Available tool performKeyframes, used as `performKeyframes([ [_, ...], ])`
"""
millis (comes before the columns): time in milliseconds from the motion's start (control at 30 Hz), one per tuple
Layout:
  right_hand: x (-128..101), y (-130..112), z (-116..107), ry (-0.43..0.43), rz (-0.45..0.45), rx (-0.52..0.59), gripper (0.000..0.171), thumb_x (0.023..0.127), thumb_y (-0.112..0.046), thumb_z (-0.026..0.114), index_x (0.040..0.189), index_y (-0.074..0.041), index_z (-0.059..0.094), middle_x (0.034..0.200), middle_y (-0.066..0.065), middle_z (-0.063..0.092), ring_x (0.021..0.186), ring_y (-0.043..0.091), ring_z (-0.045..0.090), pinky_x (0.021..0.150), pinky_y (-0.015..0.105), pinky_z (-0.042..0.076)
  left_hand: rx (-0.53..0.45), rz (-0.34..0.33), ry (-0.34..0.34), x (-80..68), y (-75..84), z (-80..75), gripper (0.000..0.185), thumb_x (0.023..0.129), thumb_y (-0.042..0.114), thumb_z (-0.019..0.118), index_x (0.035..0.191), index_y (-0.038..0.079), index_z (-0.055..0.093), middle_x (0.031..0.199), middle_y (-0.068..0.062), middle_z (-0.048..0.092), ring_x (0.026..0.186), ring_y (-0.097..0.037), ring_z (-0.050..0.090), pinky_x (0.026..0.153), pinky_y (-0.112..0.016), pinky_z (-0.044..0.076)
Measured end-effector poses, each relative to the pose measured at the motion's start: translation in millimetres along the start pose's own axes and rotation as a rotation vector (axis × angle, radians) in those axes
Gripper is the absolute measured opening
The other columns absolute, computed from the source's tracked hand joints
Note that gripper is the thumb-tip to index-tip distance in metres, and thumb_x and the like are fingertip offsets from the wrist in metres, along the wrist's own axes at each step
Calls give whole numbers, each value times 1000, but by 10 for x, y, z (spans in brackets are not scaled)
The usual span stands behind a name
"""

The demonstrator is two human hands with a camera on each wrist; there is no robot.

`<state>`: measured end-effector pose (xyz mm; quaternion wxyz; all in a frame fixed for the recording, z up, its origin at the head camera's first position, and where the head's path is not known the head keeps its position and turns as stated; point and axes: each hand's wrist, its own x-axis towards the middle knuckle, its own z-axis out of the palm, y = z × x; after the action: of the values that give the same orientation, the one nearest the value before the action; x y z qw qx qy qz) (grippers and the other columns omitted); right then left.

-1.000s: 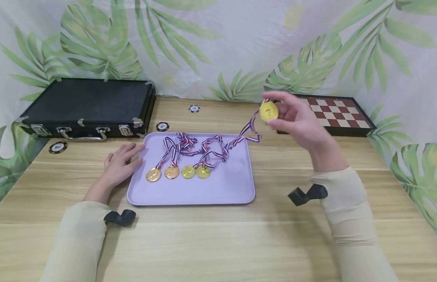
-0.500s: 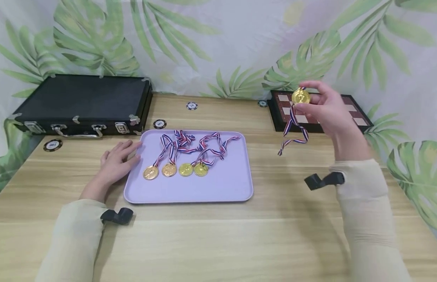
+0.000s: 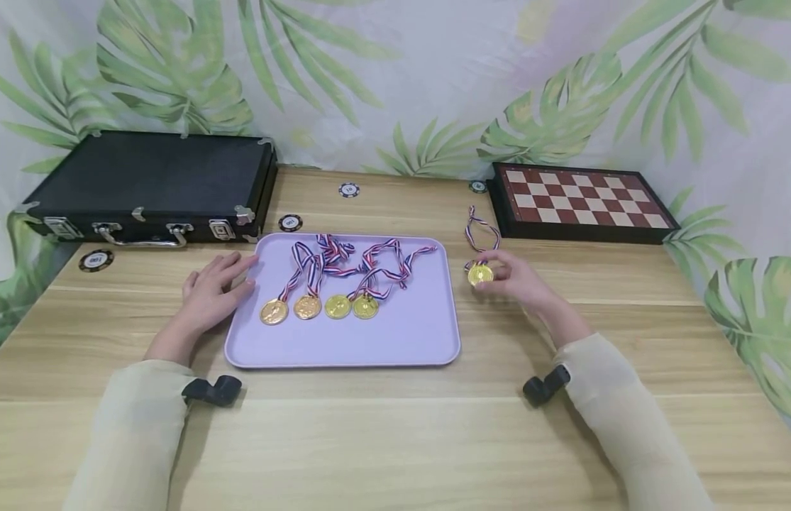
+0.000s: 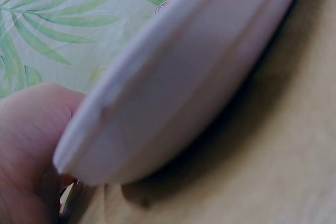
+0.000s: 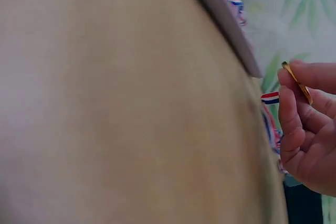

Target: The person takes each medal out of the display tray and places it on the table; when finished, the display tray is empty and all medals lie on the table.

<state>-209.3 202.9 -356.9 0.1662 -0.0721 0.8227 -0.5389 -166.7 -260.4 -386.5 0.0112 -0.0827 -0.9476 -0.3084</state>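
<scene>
In the head view, my right hand pinches a gold medal by its edge, just right of the tray. The medal's striped ribbon trails away behind it on the table. From the right wrist, that medal appears edge-on between thumb and fingers. My left hand rests at the left rim of a lilac tray, fingers relaxed and touching it. On the tray lie two copper-coloured medals and two yellow-gold medals in a row, their red, white and blue ribbons heaped behind them.
A black case with metal clasps stands at the back left. At the back right sits a checkered game board. Several poker chips lie between and in front of them. A leaf-patterned cloth hangs behind the wooden table.
My right hand carried the gold medal off the tray to the right, over the board's edge, then brought it down and back left beside the tray. My left hand stayed put.
</scene>
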Motion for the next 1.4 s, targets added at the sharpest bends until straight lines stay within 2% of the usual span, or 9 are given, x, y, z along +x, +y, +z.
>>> performKeyframes([
  [133, -49, 121, 117, -43, -46, -86, 48, 72, -2, 68, 115, -3, 47, 74, 10, 61, 62, 14, 53, 54, 24, 42, 8, -13, -7, -2, 0, -14, 47, 89, 29, 43, 131, 10, 37, 135, -25, 21, 125, -40, 7, 91, -58, -8],
  [267, -110, 132, 199, -55, -165, -191, 45, 71, -1, 69, 111, 1, 48, 55, 2, 48, 50, 9, 40, 47, 21, 33, 7, -16, -11, -2, 0, -15, 47, 89, 29, 43, 131, 10, 36, 136, -24, 21, 125, -40, 6, 92, -58, -8],
  [367, -167, 79, 256, -59, -238, -291, 42, 70, -2, 69, 108, 2, 51, 52, 0, 41, 48, 9, 37, 47, 22, 31, 4, -14, -10, -5, -5, -12, 47, 89, 29, 43, 131, 10, 36, 136, -25, 21, 125, -40, 6, 92, -58, -8],
  [567, -90, 221, 274, -34, -285, -470, 42, 69, -17, 72, 107, -7, 56, 53, -3, 44, 52, 11, 43, 51, 28, 36, -1, -13, -3, -18, -21, -5, 47, 89, 29, 43, 131, 10, 36, 136, -24, 21, 125, -40, 6, 92, -57, -9],
  [633, -92, 215, 270, -38, -287, -453, 44, 70, -17, 72, 108, -6, 55, 54, -3, 45, 51, 11, 43, 50, 27, 36, 1, -17, -3, -19, -21, -1, 47, 89, 29, 43, 131, 10, 36, 136, -24, 21, 125, -40, 6, 92, -57, -9],
  [833, -102, 104, 229, -24, -283, -246, 52, 73, -11, 69, 119, -2, 48, 59, 5, 52, 50, 13, 45, 42, 23, 36, 1, -17, -4, -6, -16, 3, 47, 89, 29, 43, 131, 10, 36, 136, -24, 21, 125, -40, 6, 92, -57, -9],
  [1033, -142, -295, 489, -21, -411, -163, 45, 75, -5, 66, 116, 2, 49, 68, 6, 55, 57, 14, 47, 49, 22, 39, 3, -13, -5, -7, -9, -2, 47, 89, 29, 43, 131, 10, 36, 136, -24, 21, 125, -40, 6, 92, -57, -8],
  [1267, -65, -523, 1019, -210, -475, -200, 41, 75, -11, 67, 112, -2, 54, 72, 1, 55, 63, 13, 49, 57, 24, 43, 5, -20, -9, -10, -3, 5, 47, 89, 30, 43, 131, 10, 36, 136, -24, 21, 125, -40, 6, 92, -57, -8],
  [1400, 21, -511, 1219, -232, -442, -288, 41, 74, -17, 68, 111, -4, 55, 71, -3, 56, 62, 10, 50, 56, 22, 43, 8, -22, 1, -7, 3, 2, 47, 89, 30, 43, 131, 10, 37, 136, -24, 21, 125, -40, 7, 92, -57, -8],
])
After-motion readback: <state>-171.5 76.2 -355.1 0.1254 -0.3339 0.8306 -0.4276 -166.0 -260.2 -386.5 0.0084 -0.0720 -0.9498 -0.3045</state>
